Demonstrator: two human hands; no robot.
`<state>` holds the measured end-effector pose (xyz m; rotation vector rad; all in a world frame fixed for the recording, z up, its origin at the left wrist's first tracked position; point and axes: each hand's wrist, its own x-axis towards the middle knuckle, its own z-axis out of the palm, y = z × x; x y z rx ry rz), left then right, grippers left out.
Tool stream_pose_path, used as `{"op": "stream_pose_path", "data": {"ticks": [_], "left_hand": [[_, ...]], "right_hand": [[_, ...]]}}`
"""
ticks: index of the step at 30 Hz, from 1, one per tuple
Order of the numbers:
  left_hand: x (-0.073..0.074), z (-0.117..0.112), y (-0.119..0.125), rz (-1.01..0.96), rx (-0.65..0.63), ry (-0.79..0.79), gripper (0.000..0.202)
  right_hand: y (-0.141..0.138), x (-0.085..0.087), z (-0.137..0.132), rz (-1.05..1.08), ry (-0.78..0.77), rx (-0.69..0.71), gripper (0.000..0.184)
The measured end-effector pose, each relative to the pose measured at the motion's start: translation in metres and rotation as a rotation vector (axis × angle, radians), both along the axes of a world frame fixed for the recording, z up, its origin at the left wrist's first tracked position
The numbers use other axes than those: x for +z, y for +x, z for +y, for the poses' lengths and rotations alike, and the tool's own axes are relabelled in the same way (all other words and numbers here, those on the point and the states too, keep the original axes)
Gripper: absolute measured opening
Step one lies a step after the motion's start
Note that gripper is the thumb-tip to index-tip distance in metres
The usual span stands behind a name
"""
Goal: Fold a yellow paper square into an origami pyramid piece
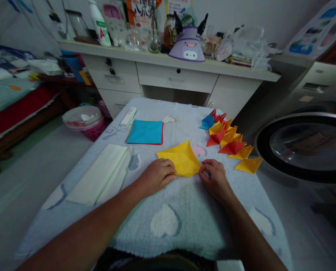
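2 hands, 1 yellow sheet (182, 158): it's on the cloth-covered counter (196, 210), to the R of & nearer the person than the stack (145, 131). Sheet is thin, creased paper, corners pointed, near edge slightly bowed. L hand (158, 173): grip closed on sheet's near L edge, thumb & fingers together. R hand (215, 177): grip pinched on its R corner.

Stack = 1, squarish flat paper, blue on top, red edge showing below; exact no. of sheets unclear. Well R of stack: row of pointed folded figures (232, 146), overlapping, approx. 10, exact count unclear; 1 blue, at least 3 red, rest yellow/orange. All crisp-edged paper.

Just beyond stack's L corner: 1 narrow white box (129, 116), smooth. Nearer the person than stack, to its L: 1 long white folded bundle (98, 177), soft-looking, material unclear. Farther L of stack, on floor: 1 pink bin (93, 130) w/ crinkly plastic liner. Counter cloth's textured, pale blue w/ heart shapes.
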<state>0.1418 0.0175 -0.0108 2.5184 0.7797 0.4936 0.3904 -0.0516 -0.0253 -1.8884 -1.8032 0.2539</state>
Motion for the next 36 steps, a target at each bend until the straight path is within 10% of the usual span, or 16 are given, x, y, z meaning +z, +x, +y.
{"op": "stream_pose_path", "data": {"ticks": [20, 36], "left_hand": [[-0.002, -0.002, 0.014, 0.089, 0.423, 0.108, 0.028], [0.001, -0.006, 0.020, 0.284, 0.501, 0.217, 0.022]], "right_hand": [[-0.005, 0.004, 0.003, -0.046, -0.079, -0.084, 0.011], [-0.007, -0.001, 0.005, -0.083, -0.051, -0.148, 0.012]]}}
